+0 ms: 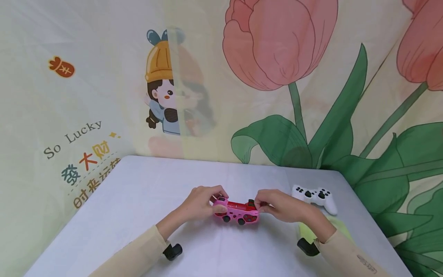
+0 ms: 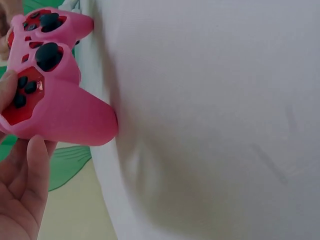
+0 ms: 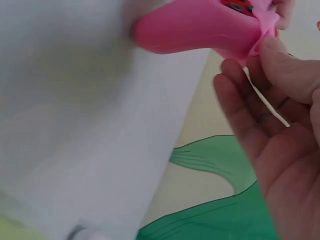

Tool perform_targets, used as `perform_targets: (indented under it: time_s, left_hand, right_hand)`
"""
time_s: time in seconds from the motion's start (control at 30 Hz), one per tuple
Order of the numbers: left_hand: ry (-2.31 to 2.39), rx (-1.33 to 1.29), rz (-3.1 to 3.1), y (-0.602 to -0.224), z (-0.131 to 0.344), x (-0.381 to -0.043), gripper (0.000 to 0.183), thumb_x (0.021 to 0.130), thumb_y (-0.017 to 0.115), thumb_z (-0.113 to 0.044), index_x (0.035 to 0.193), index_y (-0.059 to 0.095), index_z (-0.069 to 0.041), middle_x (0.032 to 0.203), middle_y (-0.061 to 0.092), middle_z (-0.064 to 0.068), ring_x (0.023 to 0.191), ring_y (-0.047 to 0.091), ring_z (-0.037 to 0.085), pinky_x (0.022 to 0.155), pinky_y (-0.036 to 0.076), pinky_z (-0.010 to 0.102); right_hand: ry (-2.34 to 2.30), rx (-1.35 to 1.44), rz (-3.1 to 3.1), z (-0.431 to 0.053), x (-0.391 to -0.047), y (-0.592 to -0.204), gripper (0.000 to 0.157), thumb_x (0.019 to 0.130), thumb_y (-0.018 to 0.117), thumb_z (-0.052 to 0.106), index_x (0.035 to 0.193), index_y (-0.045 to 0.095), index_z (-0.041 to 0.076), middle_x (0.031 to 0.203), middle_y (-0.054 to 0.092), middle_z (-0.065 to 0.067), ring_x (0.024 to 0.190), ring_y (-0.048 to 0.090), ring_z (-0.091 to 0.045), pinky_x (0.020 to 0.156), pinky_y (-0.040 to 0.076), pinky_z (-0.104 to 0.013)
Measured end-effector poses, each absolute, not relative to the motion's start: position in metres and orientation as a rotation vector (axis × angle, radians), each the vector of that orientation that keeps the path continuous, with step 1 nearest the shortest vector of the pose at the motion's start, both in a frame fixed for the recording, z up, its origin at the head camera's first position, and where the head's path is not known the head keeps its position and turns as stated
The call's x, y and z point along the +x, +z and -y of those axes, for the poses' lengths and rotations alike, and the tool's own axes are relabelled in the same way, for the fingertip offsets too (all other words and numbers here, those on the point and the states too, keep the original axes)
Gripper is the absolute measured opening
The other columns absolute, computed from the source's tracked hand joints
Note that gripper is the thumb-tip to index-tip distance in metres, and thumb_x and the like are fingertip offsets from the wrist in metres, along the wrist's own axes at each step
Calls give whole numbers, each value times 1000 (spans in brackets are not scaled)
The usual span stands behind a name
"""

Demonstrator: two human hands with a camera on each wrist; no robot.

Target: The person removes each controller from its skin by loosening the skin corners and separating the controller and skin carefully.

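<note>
A red game controller (image 1: 238, 207) with black thumbsticks stands partly inside a pink silicone cover (image 1: 238, 214) over the middle of the white table. My left hand (image 1: 200, 202) grips one end of it, thumb on the front and fingers behind. In the left wrist view the pink cover (image 2: 75, 112) fits around the near handle and buttons. At the other end my right hand (image 1: 282, 204) pinches the cover's edge between thumb and fingers. The right wrist view shows that edge of the cover (image 3: 200, 27) bunched at the fingertips of the right hand (image 3: 280, 125), with red showing beside it.
A white game controller (image 1: 313, 195) lies on the table (image 1: 149, 184) at the back right. Some yellow-green item (image 1: 308, 232) is partly hidden under my right forearm. Behind the table's far edge hangs a printed cloth (image 1: 214, 146) with tulips.
</note>
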State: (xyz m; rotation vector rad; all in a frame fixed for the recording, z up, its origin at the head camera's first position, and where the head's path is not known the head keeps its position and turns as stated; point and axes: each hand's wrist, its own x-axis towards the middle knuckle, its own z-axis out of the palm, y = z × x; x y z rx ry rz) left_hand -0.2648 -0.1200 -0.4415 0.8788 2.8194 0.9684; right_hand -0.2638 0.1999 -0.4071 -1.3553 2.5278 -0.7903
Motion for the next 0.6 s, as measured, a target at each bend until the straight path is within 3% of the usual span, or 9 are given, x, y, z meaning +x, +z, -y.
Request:
perform_targets:
  time_s: [0.23, 0.47, 0.6]
  left_hand:
    - [985, 877, -2794, -441, 120, -270, 32, 93, 83, -38, 120, 71, -27, 110, 76, -9, 100, 70, 11, 87, 53, 40]
    - [1030, 881, -2778, -442, 118, -272, 37, 93, 83, -39, 124, 71, -23, 113, 76, -7, 102, 71, 14, 87, 54, 42]
    - [1040, 872, -2777, -443, 118, -272, 37, 93, 83, -39, 123, 71, -22, 110, 76, -7, 101, 71, 15, 87, 53, 42]
  right_hand:
    - [-974, -1410, -2690, -207, -260, -433, 24, 95, 76, -2, 105, 68, 18, 99, 66, 8, 91, 62, -5, 82, 59, -24]
    - [-1049, -1475, -2812, -212, -252, -442, 31, 87, 82, -3, 109, 72, 17, 113, 69, 6, 100, 71, -9, 86, 63, -35]
    - [-1063, -1551, -2850, -209, -253, -445, 35, 82, 85, -6, 106, 74, 15, 110, 73, 5, 98, 71, -10, 84, 63, -34]
